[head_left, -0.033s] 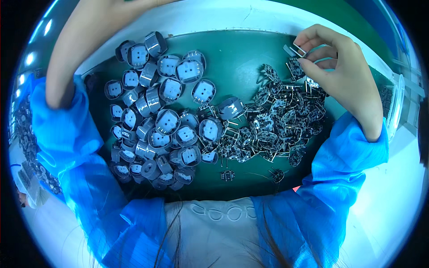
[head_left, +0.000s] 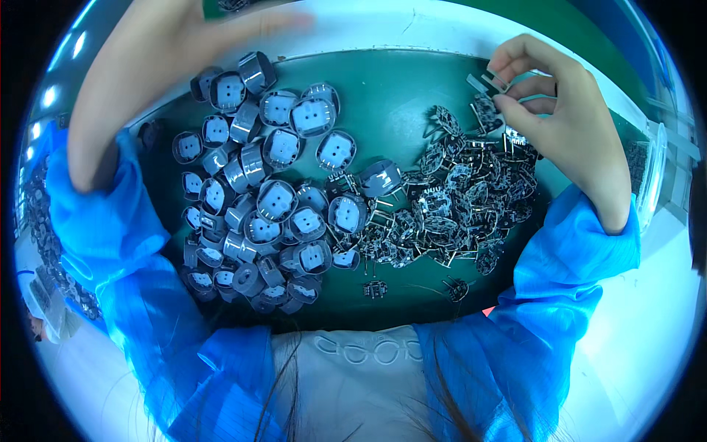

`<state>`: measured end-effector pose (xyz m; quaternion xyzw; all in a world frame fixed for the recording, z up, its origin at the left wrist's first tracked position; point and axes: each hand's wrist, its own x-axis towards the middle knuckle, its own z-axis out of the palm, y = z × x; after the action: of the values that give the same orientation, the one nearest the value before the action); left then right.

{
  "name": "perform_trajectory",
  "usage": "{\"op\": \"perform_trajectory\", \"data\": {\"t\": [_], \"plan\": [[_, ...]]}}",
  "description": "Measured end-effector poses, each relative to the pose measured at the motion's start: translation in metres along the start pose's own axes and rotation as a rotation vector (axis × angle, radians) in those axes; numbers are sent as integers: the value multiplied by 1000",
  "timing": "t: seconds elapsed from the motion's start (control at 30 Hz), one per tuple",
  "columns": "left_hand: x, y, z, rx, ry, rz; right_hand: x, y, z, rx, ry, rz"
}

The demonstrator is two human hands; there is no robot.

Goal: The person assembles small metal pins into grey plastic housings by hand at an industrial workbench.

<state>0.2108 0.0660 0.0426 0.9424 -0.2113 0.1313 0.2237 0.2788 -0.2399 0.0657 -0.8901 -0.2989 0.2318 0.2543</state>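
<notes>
My right hand (head_left: 556,99) is at the upper right, thumb and index finger pinched round a small dark circuit board (head_left: 484,114) with flat metal prongs. Just below and left of it spreads a pile of similar dark circuit boards (head_left: 456,199) with metal pins. At the upper left, my left hand (head_left: 199,40) is smeared by motion and partly cut off by the top edge. One blurred finger stretches to the right, but the others cannot be made out. Beneath that hand lie many rounded grey plug housings (head_left: 282,148) with pale inner faces.
Both piles rest on a green work surface (head_left: 375,81) with a white raised border (head_left: 390,28) along its far side. A lone grey housing (head_left: 381,177) sits against the board pile. Two loose boards (head_left: 374,289) lie nearer to me. More parts (head_left: 44,221) are beyond my left sleeve.
My left hand has shifted, and more of its blurred finger shows at the top. The right hand has risen slightly with the circuit board, whose prongs have tilted. The piles look unchanged.
</notes>
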Motion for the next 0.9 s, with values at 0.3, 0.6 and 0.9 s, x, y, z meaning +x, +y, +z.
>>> {"op": "perform_trajectory", "data": {"t": [0.3,0.6,0.9], "plan": [[-10,51,-7,-368,-449,74,2,-48,5,470,22,28],[-16,59,-8,-682,-234,-249,0,-63,27,302,208,-536],[-20,73,4,-819,-65,-230,-11,-52,47,498,394,-335]]}}
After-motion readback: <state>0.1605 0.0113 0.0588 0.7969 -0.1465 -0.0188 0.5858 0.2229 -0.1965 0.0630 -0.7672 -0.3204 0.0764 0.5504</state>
